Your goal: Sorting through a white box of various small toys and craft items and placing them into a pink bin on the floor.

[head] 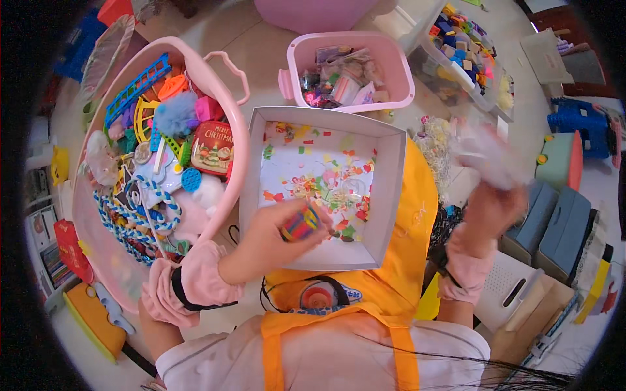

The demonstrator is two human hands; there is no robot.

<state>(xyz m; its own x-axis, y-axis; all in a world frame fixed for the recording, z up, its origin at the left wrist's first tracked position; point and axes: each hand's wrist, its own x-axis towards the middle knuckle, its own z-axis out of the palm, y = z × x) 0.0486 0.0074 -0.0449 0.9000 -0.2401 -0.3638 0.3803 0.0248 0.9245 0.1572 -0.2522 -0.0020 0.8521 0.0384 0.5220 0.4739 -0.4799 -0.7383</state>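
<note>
My left hand (pixel 264 244) is closed around a small multicoloured striped object (pixel 304 224), held over a shallow white cardboard box (pixel 390 200). Colourful paper scraps (pixel 337 188) lie scattered across the box floor. The box rests on my lap, over a yellow apron (pixel 415 195). Out to the right, my raised right hand (pixel 491 207) grips what looks like a clear plastic bag (pixel 489 151); motion blurs it, so its contents cannot be told. Pale shredded filler (pixel 435 141) lies just left of that bag.
A large pink tub (pixel 239 141) full of toys stands at left. Beyond the box sits a pink bin (pixel 401 73) with small bags. A clear container (pixel 464 80) of blocks is at upper right. Blue-grey boxes (pixel 560 234) and a white perforated basket (pixel 503 283) flank my right side.
</note>
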